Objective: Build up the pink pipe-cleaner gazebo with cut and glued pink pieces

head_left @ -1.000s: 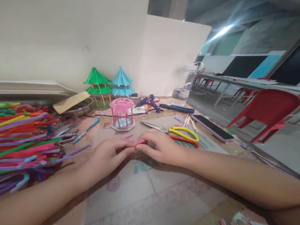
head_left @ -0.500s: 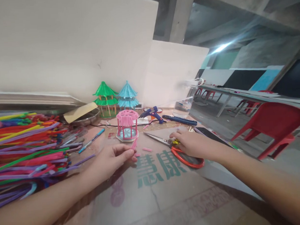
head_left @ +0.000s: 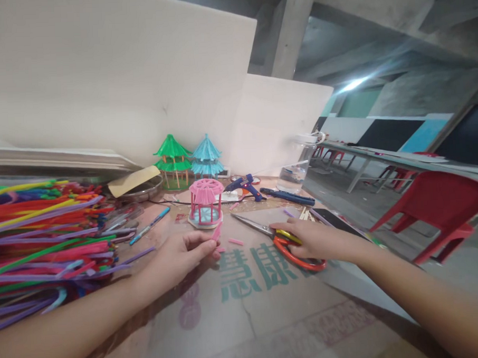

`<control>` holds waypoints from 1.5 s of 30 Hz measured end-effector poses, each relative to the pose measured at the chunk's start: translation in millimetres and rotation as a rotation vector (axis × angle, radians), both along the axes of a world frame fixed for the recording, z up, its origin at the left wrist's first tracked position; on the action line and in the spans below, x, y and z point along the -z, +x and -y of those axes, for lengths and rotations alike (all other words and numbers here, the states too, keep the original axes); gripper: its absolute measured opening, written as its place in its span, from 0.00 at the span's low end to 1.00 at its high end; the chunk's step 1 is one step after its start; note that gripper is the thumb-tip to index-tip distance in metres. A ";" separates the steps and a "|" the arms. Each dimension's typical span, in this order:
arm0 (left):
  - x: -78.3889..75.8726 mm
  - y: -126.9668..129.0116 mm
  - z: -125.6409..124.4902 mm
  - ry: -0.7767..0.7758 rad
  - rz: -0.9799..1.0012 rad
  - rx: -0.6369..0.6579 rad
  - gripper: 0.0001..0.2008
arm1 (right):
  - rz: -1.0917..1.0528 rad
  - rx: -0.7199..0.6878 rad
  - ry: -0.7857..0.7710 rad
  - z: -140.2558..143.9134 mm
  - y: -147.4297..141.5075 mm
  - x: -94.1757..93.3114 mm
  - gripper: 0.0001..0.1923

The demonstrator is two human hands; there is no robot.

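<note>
One pink strip [head_left: 216,231], jutting up from left grip [head_left: 182,255]

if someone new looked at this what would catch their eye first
Probably the small pink pavilion mid-table, with a green model and a blue model behind it by the pale wall. Next, the bright heap of coloured fuzzy stems filling the left side. Then the orange-and-yellow scissors under the right hand, while the left hand pinches a pink piece just in front of the pavilion.
</note>
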State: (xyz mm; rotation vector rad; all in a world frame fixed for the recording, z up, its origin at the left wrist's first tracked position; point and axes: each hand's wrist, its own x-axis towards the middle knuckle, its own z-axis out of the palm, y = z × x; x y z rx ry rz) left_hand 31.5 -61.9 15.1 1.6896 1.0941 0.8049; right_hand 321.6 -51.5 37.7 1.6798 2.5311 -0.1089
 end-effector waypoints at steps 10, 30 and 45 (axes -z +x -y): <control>-20.2 -14.5 -2.8 -0.007 0.063 -0.063 0.19 | -0.346 0.105 0.144 -6.1 -2.9 12.9 0.10; -85.1 -28.8 20.3 0.270 0.059 -0.079 0.12 | -1.014 -0.385 -0.129 9.3 -71.2 -12.4 0.31; -70.9 -18.8 18.5 0.157 -0.042 -0.033 0.10 | -0.987 -0.352 -0.198 21.2 -75.8 -6.2 0.31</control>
